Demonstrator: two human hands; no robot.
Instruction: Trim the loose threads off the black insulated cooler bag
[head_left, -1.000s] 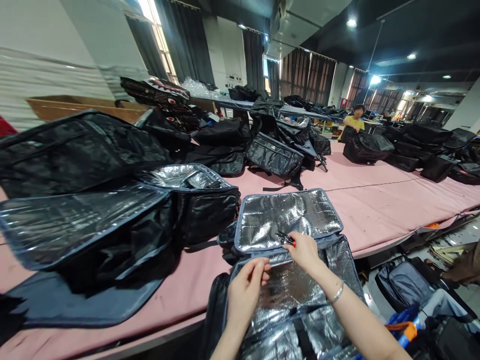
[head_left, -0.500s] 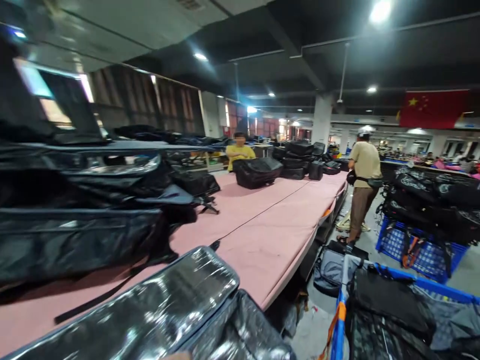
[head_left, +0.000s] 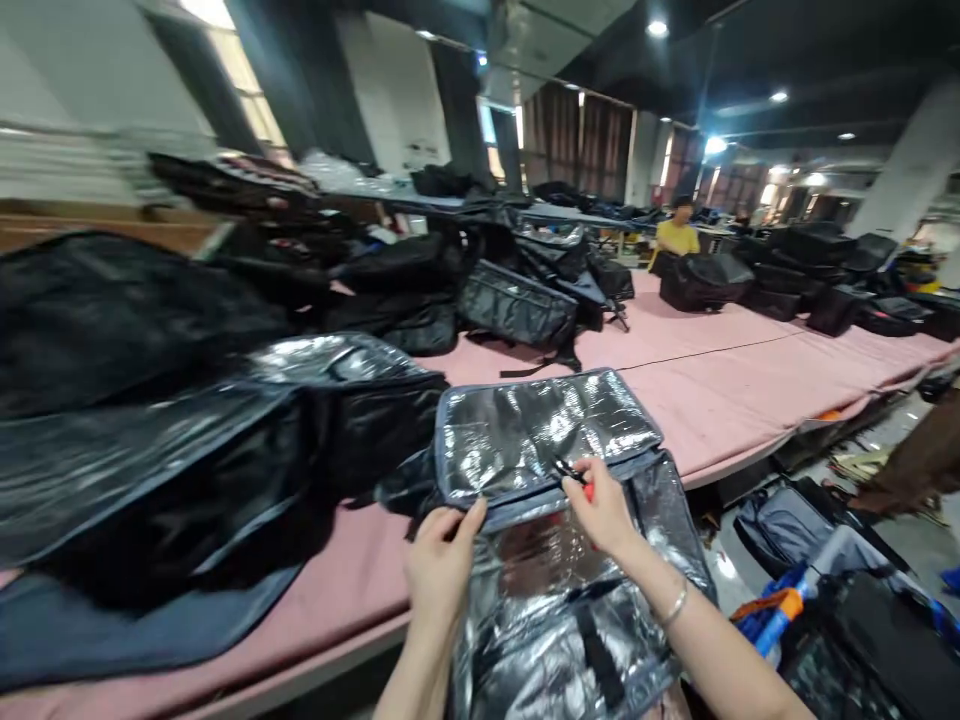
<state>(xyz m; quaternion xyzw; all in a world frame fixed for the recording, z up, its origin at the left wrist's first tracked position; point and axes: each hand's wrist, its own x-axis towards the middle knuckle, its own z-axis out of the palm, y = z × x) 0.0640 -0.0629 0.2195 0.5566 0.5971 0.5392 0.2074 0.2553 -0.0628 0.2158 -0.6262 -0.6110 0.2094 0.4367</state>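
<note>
Open bag [head_left: 555, 600] at table [head_left: 720, 400] edge, silver lining [head_left: 525, 560] (creased, shiny), lid [head_left: 540, 430] folded back, red-handled snips [head_left: 587, 490] above.

Looking across view now, no legible text, label, brand, number or sign, nothing here that reads clearly.

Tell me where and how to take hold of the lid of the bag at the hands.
Pinch the lid by the piping on its far edge, coming from beyond it: the lid lies folded back and its near edge joins the bag, so the far edge looks freer.
</note>
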